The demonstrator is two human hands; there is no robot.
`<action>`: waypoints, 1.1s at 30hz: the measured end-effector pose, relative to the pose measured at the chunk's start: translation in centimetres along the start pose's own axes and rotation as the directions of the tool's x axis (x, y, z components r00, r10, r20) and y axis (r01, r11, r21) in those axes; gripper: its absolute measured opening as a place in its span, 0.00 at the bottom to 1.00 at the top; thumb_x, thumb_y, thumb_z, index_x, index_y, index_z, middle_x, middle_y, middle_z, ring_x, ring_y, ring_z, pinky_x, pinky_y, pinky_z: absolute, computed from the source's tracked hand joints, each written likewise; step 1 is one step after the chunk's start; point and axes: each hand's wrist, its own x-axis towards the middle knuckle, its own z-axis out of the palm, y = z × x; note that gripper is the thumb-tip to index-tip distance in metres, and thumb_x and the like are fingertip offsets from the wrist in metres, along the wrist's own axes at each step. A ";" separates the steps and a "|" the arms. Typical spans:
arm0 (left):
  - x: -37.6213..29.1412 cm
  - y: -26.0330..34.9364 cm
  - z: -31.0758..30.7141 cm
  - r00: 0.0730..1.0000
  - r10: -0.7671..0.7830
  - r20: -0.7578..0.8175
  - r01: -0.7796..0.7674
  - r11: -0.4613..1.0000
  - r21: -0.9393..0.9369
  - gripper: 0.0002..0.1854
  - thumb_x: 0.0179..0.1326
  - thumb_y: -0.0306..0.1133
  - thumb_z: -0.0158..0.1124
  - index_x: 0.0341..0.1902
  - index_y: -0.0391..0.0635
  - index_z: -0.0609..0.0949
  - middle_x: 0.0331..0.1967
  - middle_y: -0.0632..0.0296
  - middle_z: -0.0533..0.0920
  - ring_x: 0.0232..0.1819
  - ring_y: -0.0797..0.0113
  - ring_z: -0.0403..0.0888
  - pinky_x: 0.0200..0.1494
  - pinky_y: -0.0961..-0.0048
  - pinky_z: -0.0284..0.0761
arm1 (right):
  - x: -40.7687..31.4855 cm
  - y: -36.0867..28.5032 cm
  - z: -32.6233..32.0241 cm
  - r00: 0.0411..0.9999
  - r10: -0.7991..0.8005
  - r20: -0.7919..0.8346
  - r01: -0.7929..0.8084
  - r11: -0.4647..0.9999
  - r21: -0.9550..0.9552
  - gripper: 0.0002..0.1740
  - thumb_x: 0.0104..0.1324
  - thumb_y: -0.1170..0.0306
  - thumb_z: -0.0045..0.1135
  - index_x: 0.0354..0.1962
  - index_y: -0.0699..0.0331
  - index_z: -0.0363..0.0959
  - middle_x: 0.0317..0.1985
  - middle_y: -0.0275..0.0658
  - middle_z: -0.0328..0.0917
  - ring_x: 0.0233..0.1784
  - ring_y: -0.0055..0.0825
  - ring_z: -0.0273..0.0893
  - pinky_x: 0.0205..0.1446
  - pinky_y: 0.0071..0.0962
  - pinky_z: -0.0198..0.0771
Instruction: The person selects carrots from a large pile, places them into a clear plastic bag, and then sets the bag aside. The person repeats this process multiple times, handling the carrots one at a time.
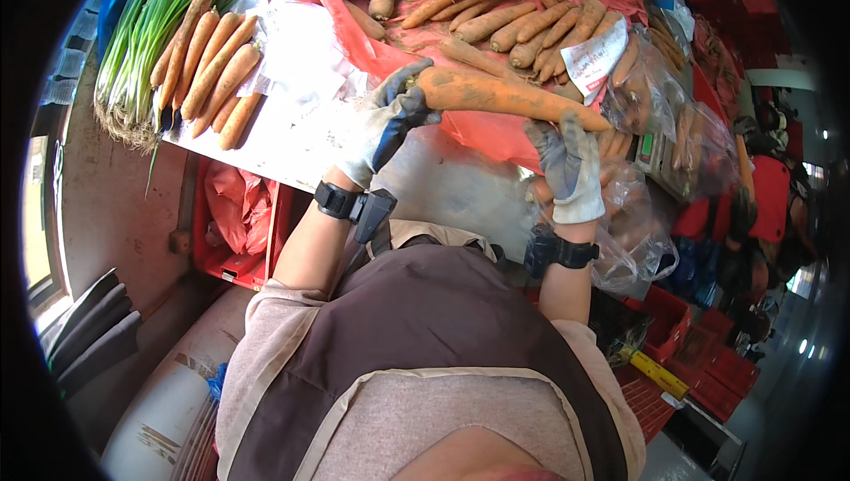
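Observation:
A large carrot [505, 94] with dirt on its skin is held up level between my two gloved hands, over the front of the table [451, 172]. At its thick stem end, my left hand [393, 116] grips it with the fingers wrapped round. My right hand [568, 156] has its fingers on the thin tip end. Behind it, many loose carrots [488, 3] lie on a red plastic sheet [425, 35]. A white printed paper label [595, 61] rests on the carrots at the right.
At the left, several carrots [216, 66] lie beside a bunch of spring onions [136, 76]. Clear plastic bags [634, 222] of carrots and a scale [654, 152] are at the right. Below the table stands a red crate [255, 275] holding red plastic bags [239, 199]. Farther right are red crates [714, 361].

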 end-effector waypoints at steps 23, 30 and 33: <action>2.1 -2.8 0.6 1.000 0.013 0.018 -0.005 0.919 -0.393 0.25 0.69 0.36 0.54 0.66 0.39 0.67 0.61 0.55 0.73 0.61 0.60 0.73 0.64 0.62 0.71 | -0.4 2.0 -1.9 0.998 0.066 -0.005 -0.045 0.740 0.671 0.35 0.67 0.64 0.50 0.66 0.74 0.52 0.68 0.53 0.57 0.73 0.47 0.52 0.76 0.52 0.47; 3.0 -2.8 -0.8 0.998 -0.001 0.059 0.028 0.888 -0.459 0.26 0.66 0.35 0.58 0.66 0.41 0.68 0.62 0.57 0.73 0.60 0.63 0.74 0.61 0.67 0.74 | -0.7 1.9 -0.4 0.975 0.210 -0.068 -0.139 0.823 0.550 0.37 0.67 0.56 0.57 0.65 0.69 0.55 0.65 0.51 0.60 0.68 0.45 0.61 0.70 0.47 0.62; 3.5 -2.4 -1.6 0.999 -0.007 0.047 0.025 0.917 -0.399 0.24 0.65 0.32 0.55 0.65 0.47 0.70 0.67 0.59 0.70 0.64 0.65 0.71 0.60 0.68 0.75 | -1.4 1.3 -0.3 0.974 0.226 0.004 -0.197 0.841 0.504 0.35 0.67 0.57 0.56 0.65 0.64 0.55 0.63 0.50 0.62 0.64 0.44 0.66 0.65 0.43 0.69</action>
